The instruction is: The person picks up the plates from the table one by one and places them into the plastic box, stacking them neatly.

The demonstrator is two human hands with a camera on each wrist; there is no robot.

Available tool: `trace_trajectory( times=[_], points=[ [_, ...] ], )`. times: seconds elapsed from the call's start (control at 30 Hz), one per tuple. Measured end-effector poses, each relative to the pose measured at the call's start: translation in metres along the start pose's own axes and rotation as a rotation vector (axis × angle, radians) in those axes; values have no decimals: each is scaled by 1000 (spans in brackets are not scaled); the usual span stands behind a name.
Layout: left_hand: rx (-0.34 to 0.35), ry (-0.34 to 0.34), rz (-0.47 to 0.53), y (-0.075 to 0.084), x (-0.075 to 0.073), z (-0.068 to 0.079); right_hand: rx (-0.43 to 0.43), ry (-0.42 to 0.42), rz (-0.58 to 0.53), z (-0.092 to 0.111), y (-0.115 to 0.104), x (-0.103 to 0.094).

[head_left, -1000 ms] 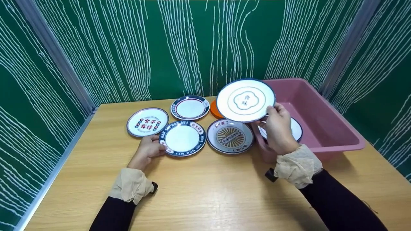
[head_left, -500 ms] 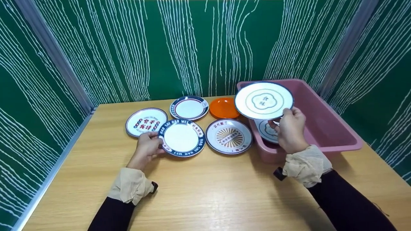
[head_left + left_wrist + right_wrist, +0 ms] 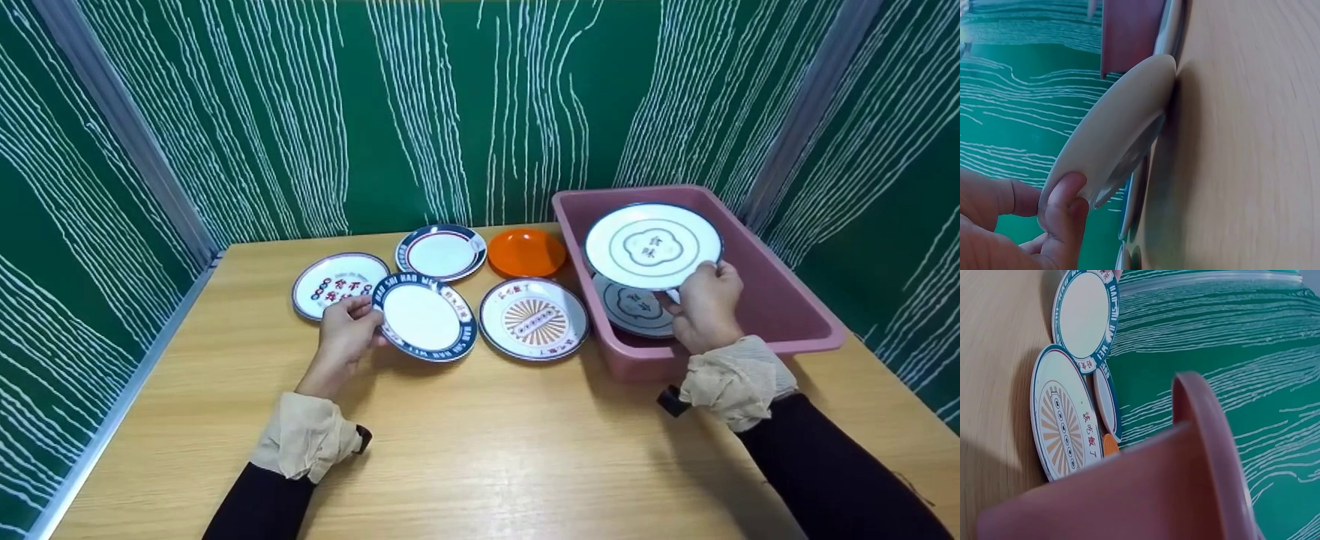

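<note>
My left hand pinches the left rim of a white plate with a dark blue lettered border. In the left wrist view that plate is tilted, its held side raised off the table and its far edge low by the wood. My right hand grips the right edge of a white plate with a thin blue rim and a cloud-shaped outline, held over the pink basin. Beneath it, a similar patterned plate lies in the basin. The right wrist view shows the basin wall, which hides the right hand.
On the wooden table lie a plate with red characters, a dark-rimmed plate, an orange dish and a sunburst plate. A green wall with white lines stands behind.
My right hand has carried its plate rightward and lower, over the basin, uncovering the orange dish. The left hand has tilted the lettered plate up off the table at its held side.
</note>
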State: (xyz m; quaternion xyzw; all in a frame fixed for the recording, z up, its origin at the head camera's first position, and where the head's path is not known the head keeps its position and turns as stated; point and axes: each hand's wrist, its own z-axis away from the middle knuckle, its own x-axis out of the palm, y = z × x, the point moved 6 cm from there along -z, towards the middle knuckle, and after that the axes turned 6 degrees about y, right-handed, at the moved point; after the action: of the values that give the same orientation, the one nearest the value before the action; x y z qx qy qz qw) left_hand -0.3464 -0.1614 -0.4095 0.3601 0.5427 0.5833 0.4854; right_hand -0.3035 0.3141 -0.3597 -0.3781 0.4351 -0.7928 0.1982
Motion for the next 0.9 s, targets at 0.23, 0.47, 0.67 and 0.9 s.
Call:
trace_trajectory(
  times=[0.23,0.47,0.67,0.9],
  points=[
    [-6,17,10,7,0,5,83,42,-58,-11,3,-9],
    [7,15,30,15,0,11,129,61,-62,-19,8,-15],
    [14,19,66,21,-2,16,178,35,-49,-21,9,-16],
    [-9,28,90,31,-5,23,226,-24,-37,-21,11,-13]
  ],
)
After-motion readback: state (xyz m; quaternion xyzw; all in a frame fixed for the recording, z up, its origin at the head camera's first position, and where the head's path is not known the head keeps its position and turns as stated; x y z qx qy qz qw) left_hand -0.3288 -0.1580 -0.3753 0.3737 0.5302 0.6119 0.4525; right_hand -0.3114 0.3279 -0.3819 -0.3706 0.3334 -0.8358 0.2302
